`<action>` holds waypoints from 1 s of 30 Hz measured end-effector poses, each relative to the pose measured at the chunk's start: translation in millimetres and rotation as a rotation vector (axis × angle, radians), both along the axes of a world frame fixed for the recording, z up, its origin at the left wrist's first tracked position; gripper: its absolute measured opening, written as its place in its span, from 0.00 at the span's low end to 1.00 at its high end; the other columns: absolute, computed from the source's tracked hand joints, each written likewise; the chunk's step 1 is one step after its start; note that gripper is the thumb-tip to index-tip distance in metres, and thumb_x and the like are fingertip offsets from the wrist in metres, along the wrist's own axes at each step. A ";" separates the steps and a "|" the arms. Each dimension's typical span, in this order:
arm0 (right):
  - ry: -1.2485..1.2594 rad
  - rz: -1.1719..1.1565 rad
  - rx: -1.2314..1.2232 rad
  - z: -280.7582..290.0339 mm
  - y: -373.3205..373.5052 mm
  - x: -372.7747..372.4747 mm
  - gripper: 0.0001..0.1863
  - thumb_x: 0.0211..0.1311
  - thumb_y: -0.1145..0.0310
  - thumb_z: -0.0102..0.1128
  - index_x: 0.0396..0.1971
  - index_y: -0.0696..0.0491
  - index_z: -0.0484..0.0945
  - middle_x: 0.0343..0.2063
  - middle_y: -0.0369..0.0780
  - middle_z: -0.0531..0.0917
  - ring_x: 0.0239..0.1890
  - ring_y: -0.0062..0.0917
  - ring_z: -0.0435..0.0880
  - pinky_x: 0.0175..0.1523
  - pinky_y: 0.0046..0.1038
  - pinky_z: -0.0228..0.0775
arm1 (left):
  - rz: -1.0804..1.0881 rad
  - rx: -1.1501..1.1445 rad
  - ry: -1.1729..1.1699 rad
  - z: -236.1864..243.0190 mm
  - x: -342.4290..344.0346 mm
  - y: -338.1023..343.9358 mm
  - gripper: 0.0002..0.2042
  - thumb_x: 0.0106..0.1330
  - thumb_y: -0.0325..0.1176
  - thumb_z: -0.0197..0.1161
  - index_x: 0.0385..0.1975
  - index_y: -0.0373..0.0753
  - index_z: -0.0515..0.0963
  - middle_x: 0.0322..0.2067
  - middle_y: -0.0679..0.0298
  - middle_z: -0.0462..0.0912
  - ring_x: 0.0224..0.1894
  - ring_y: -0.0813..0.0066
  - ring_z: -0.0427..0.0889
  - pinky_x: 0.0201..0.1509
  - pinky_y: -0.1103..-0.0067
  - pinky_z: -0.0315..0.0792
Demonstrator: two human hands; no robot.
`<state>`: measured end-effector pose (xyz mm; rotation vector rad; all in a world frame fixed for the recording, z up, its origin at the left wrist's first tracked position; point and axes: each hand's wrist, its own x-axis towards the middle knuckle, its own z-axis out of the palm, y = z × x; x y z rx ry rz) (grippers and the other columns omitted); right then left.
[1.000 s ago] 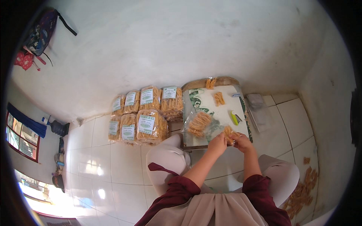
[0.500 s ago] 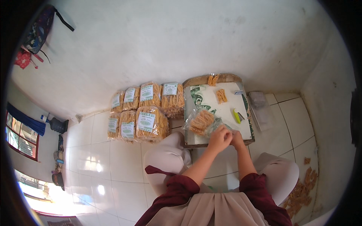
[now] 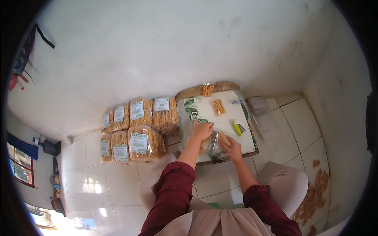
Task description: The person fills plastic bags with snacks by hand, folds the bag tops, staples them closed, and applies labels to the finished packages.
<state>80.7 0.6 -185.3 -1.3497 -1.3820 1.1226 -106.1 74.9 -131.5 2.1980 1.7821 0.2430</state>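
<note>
My right hand [image 3: 233, 150] is closed around brown snack sticks [image 3: 223, 139] in clear plastic, at the near edge of a low white-and-green tabletop [image 3: 202, 106]. My left hand [image 3: 202, 130] is just left of it, over the tabletop, fingers bent and mostly hidden; whether it grips anything does not show. More sticks in clear plastic [image 3: 204, 147] lie between my left wrist and right hand. Beyond the hands lies a small clear packet of orange sticks [image 3: 217, 107]. A lime-green stapler [image 3: 238, 128] rests to the right of the hands.
Large labelled snack bags [image 3: 145, 144] stand stacked left of the table. Another small packet [image 3: 208, 90] leans at its far rim, near a small box [image 3: 237, 101]. Clear plastic sleeves [image 3: 260, 115] lie to its right. Loose brown pieces [image 3: 314, 196] cover floor tiles by the right wall.
My hands were together at the right of the clear bag. Now the left has moved left and forward, and the right grips the sticks in plastic. The whole view has shifted slightly.
</note>
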 end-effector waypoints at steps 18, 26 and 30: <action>-0.099 -0.020 0.214 18.3 9.5 -41.7 0.25 0.45 0.73 0.67 0.47 0.60 0.73 0.39 0.49 0.80 0.43 0.34 0.80 0.48 0.29 0.71 | -0.089 0.234 -0.138 15.2 -3.0 -20.9 0.13 0.62 0.45 0.50 0.32 0.45 0.78 0.34 0.70 0.81 0.47 0.73 0.73 0.60 0.47 0.40; -0.390 0.051 0.355 9.8 15.9 -61.9 0.14 0.43 0.73 0.63 0.34 0.57 0.76 0.27 0.48 0.80 0.28 0.41 0.80 0.32 0.32 0.73 | -0.163 0.166 -0.172 10.4 12.3 -29.3 0.12 0.62 0.39 0.49 0.25 0.45 0.80 0.29 0.70 0.81 0.39 0.71 0.77 0.61 0.52 0.45; -0.472 0.138 0.415 -5.2 25.1 -59.7 0.14 0.44 0.71 0.62 0.34 0.56 0.75 0.26 0.47 0.81 0.27 0.42 0.80 0.30 0.34 0.73 | -0.167 0.073 -0.254 7.0 18.3 -28.1 0.12 0.63 0.39 0.48 0.27 0.43 0.79 0.30 0.66 0.80 0.38 0.66 0.78 0.59 0.60 0.55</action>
